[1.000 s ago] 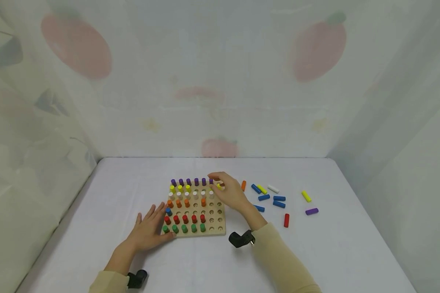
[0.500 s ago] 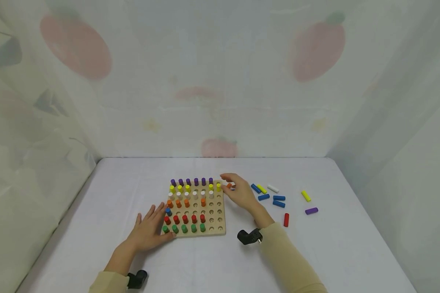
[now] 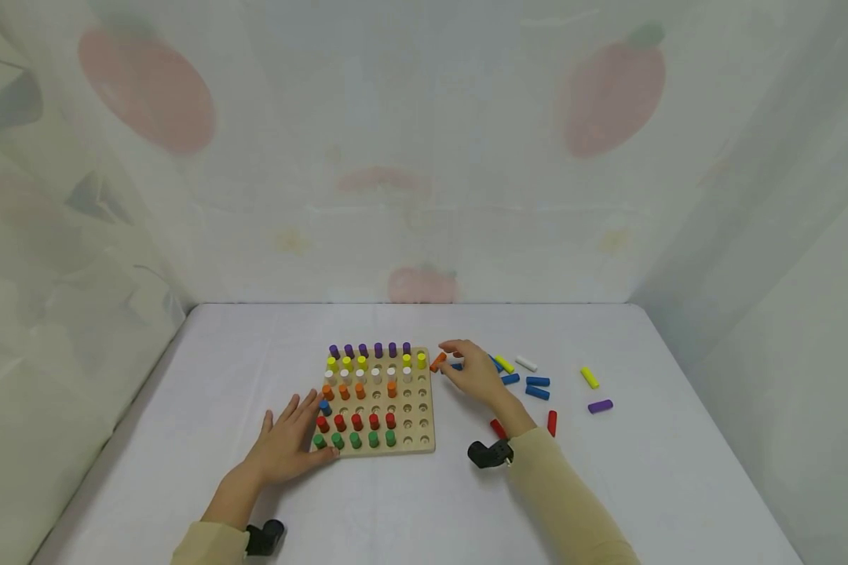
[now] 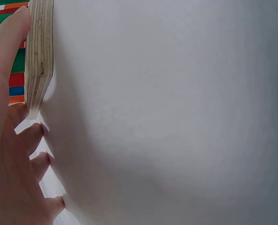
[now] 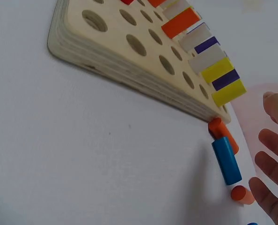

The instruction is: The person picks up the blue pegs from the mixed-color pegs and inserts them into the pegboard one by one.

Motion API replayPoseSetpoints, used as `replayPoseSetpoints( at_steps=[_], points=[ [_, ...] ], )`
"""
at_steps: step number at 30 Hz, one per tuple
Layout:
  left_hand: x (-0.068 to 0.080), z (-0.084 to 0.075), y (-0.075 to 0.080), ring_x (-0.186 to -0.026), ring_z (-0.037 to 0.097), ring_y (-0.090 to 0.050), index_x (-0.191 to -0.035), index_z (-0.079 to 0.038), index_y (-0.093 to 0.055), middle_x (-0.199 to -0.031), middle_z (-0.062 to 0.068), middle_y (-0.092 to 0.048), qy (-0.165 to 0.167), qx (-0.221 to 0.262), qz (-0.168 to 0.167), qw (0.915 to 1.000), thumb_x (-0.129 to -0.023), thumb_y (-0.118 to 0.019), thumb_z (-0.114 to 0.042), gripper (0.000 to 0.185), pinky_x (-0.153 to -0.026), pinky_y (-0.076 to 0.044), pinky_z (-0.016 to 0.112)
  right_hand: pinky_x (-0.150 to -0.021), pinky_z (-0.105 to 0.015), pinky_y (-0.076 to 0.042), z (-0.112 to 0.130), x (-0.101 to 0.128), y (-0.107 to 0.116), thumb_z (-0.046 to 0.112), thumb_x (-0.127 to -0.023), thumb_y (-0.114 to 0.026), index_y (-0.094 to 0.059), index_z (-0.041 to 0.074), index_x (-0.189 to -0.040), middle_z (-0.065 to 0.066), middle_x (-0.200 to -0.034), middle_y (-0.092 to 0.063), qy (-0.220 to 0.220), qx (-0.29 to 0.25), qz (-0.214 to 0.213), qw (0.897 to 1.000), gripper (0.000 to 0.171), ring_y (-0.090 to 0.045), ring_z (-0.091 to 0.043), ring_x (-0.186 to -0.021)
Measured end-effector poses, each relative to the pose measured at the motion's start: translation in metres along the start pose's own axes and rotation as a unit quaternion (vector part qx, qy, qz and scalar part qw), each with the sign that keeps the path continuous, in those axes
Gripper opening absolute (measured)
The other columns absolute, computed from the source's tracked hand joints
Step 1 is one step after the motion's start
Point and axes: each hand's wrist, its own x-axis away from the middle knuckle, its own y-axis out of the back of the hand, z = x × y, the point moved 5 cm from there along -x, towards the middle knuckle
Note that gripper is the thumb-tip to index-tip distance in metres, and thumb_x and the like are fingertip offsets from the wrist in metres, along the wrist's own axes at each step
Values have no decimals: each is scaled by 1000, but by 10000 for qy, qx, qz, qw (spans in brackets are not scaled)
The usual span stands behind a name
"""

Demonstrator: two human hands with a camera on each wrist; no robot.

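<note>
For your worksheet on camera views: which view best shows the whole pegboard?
The head view: the pegboard shows whole, with every peg row. The left wrist view shows only its edge; the right wrist view shows one corner and some holes.

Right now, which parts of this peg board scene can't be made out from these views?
- Head view: whether the right hand touches the orange peg; too small.
- Right wrist view: the fingers run off the frame edge, so any grip is hidden.
- Left wrist view: the left hand covers most of the peg board.
</note>
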Motion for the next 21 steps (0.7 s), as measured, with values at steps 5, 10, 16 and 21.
replayPoseSetpoints(
  at_steps=[5, 10, 16, 21],
  points=[
    [-1, 0, 0, -135, 42, -22, -143, -9, -33, -149, 12, -29, 7, 12, -18, 10000, -70, -63, -66, 98, -98, -8, 73, -87, -35, -50, -6, 0, -4, 22, -85, -65, -59, 13, -118, -4, -113, -62, -203, 40, 144, 9997, 35, -59, -22, -104],
    [-1, 0, -1, -135, 43, -22, -143, -8, -33, -149, 12, -29, 4, -8, -26, 10000, -70, -64, -66, 98, -99, -8, 73, -88, -36, -49, -12, 0, -7, 23, -85, -66, -59, 12, -118, -4, -114, -61, -344, 35, 242, 9991, 36, -58, -21, -104],
    [0, -1, 0, -135, 43, -22, -143, -8, -33, -149, 12, -29, 33, 7, -17, 10000, -70, -65, -64, 97, -99, -8, 73, -88, -36, -49, -15, 1, -9, 23, -85, -66, -59, 12, -118, -3, -113, -61, -389, 113, 277, 9988, 35, -58, -19, -101],
    [0, 0, -1, -135, 43, -21, -143, -9, -33, -149, 12, -29, 26, 13, -31, 10000, -70, -65, -65, 97, -99, -8, 73, -89, -36, -48, -16, 2, -11, 24, -85, -65, -60, 14, -117, -2, -112, -61, -550, 230, 337, 9977, 34, -57, -18, -100]
  ],
)
